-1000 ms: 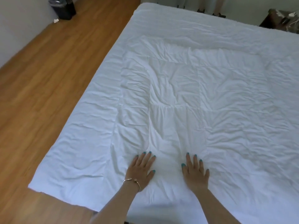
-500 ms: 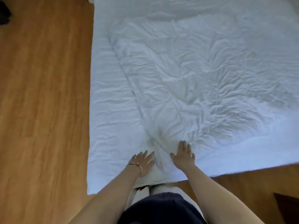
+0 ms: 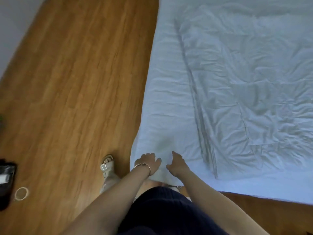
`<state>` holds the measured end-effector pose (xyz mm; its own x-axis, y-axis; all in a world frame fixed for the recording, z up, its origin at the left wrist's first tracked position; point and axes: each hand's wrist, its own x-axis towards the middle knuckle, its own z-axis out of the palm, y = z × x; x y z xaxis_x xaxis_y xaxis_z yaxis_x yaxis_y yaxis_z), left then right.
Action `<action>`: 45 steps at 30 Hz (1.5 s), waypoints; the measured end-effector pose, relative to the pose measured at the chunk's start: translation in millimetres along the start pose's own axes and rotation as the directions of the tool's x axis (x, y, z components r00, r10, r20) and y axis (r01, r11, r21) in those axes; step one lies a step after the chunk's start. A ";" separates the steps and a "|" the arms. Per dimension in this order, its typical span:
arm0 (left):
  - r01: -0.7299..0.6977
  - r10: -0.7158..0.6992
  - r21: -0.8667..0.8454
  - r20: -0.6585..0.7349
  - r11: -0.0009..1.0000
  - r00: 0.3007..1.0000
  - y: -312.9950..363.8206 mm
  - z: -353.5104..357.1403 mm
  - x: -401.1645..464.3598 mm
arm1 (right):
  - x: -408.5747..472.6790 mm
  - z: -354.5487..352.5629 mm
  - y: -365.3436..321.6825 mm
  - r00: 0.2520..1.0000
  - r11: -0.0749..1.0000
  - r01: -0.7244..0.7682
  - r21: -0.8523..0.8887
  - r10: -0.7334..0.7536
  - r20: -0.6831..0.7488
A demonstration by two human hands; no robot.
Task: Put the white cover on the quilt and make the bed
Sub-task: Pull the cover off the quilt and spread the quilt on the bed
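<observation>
While wood floor (image 3: 71, 99) is seen left of white cover (image 3: 169, 107), left hand (image 3: 149, 162) laid on cover's near corner, fingers loose, nothing gripped. Right hand (image 3: 177, 164) beside it, released. Quilt (image 3: 254, 82) spread right of both, atop cover.

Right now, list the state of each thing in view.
Cover: spread flat, wrinkled.
Quilt: laid on the cover, creased.
Left hand: at the cover's corner, grip unclear.
Right hand: beside it, grip unclear.
Tape roll: flat on the floor.

Creased white cloth cover (image 3: 171, 102), wood-grain floor (image 3: 81, 82)
</observation>
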<state>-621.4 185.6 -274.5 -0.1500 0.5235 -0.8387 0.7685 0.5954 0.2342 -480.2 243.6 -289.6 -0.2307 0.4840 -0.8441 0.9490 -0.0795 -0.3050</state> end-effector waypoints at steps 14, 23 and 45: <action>0.021 -0.027 -0.175 -0.033 0.984 0.999 -311.7 -205.3 -0.1 | 45.8 62.8 -302.2 0.976 0.999 -0.015 -0.049 0.025 0.217; -0.050 0.000 -0.357 -0.140 0.933 0.990 -318.8 -327.4 86.1 | 123.6 12.7 -407.7 0.997 0.998 0.070 0.002 -0.070 0.027; -0.220 0.201 0.237 0.101 0.946 0.974 -134.2 -812.1 445.1 | 413.2 -397.8 -621.1 0.961 0.939 -0.113 0.325 0.187 -0.205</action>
<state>-1296.5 833.7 -279.9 0.0714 0.5682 -0.8198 0.9077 0.3037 0.2895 -1079.6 839.7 -273.6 0.0000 0.6291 -0.7773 0.8477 -0.4124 -0.3338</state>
